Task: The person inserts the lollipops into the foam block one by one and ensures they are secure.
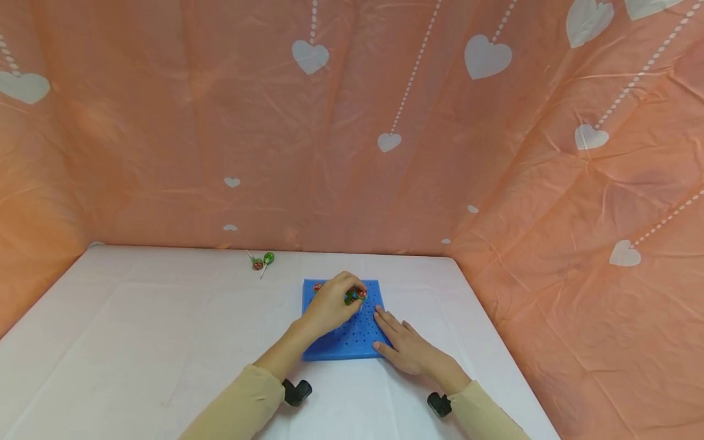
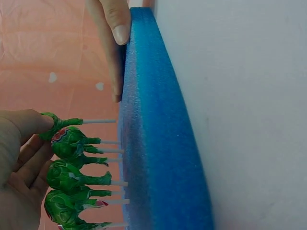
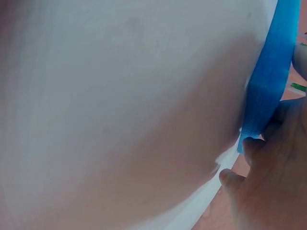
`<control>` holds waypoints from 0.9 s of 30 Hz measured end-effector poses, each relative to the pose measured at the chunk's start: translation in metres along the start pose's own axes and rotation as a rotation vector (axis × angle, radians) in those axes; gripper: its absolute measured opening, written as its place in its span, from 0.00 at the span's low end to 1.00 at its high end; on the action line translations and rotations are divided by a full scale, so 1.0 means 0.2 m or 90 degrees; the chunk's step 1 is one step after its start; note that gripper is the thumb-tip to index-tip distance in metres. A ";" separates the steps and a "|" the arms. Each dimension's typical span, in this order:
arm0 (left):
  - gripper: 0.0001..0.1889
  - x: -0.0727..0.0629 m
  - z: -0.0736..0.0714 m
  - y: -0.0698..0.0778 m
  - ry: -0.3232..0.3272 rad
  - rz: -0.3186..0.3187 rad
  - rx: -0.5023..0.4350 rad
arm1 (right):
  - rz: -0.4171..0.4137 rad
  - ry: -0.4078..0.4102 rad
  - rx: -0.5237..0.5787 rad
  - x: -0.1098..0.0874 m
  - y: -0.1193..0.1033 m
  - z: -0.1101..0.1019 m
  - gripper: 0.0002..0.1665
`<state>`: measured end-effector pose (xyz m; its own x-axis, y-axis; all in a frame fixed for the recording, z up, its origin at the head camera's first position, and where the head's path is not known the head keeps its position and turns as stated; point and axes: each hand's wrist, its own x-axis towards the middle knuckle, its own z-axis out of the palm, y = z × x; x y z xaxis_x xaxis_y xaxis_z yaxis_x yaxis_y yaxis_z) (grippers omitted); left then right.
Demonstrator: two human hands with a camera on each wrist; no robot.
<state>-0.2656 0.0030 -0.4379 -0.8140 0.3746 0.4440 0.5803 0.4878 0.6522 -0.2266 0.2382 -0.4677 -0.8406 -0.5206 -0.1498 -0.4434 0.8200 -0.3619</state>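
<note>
A blue foam board [image 1: 352, 342] dotted with small holes lies on the table. My left hand [image 1: 332, 304] is over its far part and pinches a green-wrapped lollipop [image 2: 60, 124] between thumb and fingers. In the left wrist view its white stick points at the board, the tip close to the surface; whether it touches I cannot tell. Several green-wrapped lollipops [image 2: 64, 175] stand in a row beside it, sticks toward the board. My right hand [image 1: 409, 349] rests on the board's right edge with fingers extended. The left hand hides part of the row in the head view.
Two loose lollipops, a red-and-green one [image 1: 257, 264] and a green one [image 1: 268, 259], lie near the table's back edge. A white cloth covers the table [image 1: 165, 330]. An orange curtain with white hearts [image 1: 264, 134] hangs behind and at the sides.
</note>
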 end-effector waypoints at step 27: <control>0.13 0.00 0.03 0.00 -0.039 0.010 0.082 | 0.004 -0.002 0.005 0.00 -0.01 0.00 0.44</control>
<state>-0.2653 0.0074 -0.4425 -0.8039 0.4289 0.4121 0.5948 0.5768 0.5600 -0.2256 0.2379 -0.4669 -0.8419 -0.5168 -0.1553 -0.4361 0.8211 -0.3683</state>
